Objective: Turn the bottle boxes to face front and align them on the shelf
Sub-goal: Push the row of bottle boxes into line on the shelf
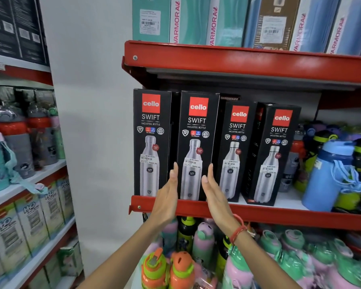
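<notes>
With flat open palms flanking the second box (197, 147) at frame centre, left hand (167, 197) and right hand (214, 195) grip nothing, seemingly squaring it against the first box (151, 142) on the shelf (279, 213).

- The bare left hand (167, 197) is held flat and upright, fingers straight and pressed together, palm turned towards the right.
- The bare right hand (214, 195) is held in the same flat pose, palm turned towards the left, so the two palms face each other across a gap.
- Both forearms are raised from below, converging upwards.
- Nothing is gripped by either hand.
- A red thread band (239, 231) is worn on the right wrist.
</notes>
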{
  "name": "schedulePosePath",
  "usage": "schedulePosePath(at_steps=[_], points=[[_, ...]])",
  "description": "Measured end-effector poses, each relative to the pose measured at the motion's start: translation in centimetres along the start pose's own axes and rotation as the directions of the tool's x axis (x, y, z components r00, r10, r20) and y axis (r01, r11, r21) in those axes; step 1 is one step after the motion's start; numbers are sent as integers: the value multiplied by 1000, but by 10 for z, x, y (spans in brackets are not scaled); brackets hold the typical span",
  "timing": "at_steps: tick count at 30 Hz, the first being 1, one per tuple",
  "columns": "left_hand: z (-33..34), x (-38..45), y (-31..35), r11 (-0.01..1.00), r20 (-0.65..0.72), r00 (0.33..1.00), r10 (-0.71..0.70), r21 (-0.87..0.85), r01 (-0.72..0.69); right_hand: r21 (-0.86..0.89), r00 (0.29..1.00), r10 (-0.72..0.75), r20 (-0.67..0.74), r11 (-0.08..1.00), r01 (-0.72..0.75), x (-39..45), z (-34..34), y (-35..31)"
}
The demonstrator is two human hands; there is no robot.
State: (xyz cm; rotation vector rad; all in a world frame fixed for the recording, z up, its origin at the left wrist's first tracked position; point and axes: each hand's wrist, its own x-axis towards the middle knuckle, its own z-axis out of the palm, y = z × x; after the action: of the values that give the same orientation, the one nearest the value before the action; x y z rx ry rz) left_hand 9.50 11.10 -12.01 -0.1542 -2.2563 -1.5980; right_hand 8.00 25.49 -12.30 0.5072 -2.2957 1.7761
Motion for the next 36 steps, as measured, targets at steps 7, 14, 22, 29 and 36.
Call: schedulePosePath(at_steps=[7, 14, 22, 29, 36], points=[[2, 1, -8, 998, -40, 998, 52, -17, -53, -15, 1000, -22, 21, 1000, 23, 0, -3, -2], [41, -3, 25, 901, -271, 860, 433, 110, -420, -78, 936, -96, -340, 994, 74, 6, -46, 8], [117, 12, 29, 981, 108, 987, 119, -164, -100, -38, 987, 23, -157, 999, -29, 21, -78, 22], [117, 27, 26, 975, 157, 987, 20, -222, 15, 76, 997, 53, -57, 996, -49, 25, -88, 29], [104, 9, 19, 991, 102, 993, 59, -122, -46, 149, 998, 62, 29, 987, -65, 11, -103, 27]])
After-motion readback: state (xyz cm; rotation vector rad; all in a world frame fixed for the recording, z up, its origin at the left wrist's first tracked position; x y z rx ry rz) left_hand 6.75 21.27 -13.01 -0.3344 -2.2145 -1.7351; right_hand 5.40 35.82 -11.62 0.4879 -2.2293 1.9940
